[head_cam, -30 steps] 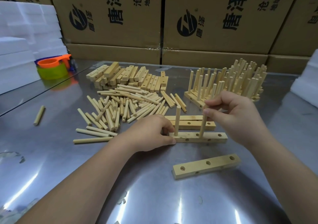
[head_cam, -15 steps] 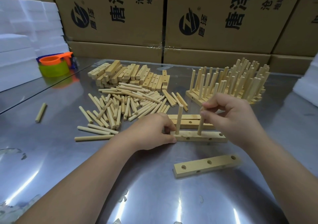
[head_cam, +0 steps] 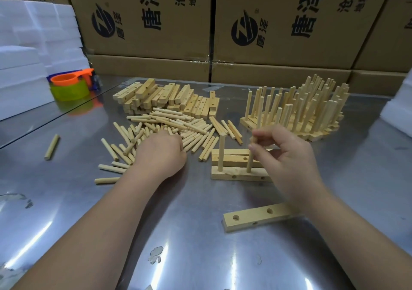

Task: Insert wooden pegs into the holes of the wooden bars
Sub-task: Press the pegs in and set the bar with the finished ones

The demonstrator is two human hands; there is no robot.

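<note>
A wooden bar (head_cam: 236, 173) lies on the steel table with two pegs standing in it. The left peg (head_cam: 221, 151) stands free. My right hand (head_cam: 287, 158) pinches the top of the second peg (head_cam: 251, 162) between thumb and fingertips. My left hand (head_cam: 161, 153) reaches into the heap of loose pegs (head_cam: 156, 131), its fingers curled down among them; whether it grips a peg is hidden. Two bare bars (head_cam: 234, 156) lie just behind the bar being filled. Another bare bar (head_cam: 256, 219) lies nearer to me, partly under my right forearm.
A stack of bare bars (head_cam: 165, 98) sits behind the loose pegs. Finished bars bristling with pegs (head_cam: 312, 109) stand at the back right. One stray peg (head_cam: 52, 147) lies far left. Orange and green cups (head_cam: 69, 86), white foam blocks (head_cam: 22, 66) and cardboard boxes (head_cam: 156, 22) border the table.
My left hand has let go of the bar's left end and moved left and back onto the peg heap. My right hand stays on the second peg.
</note>
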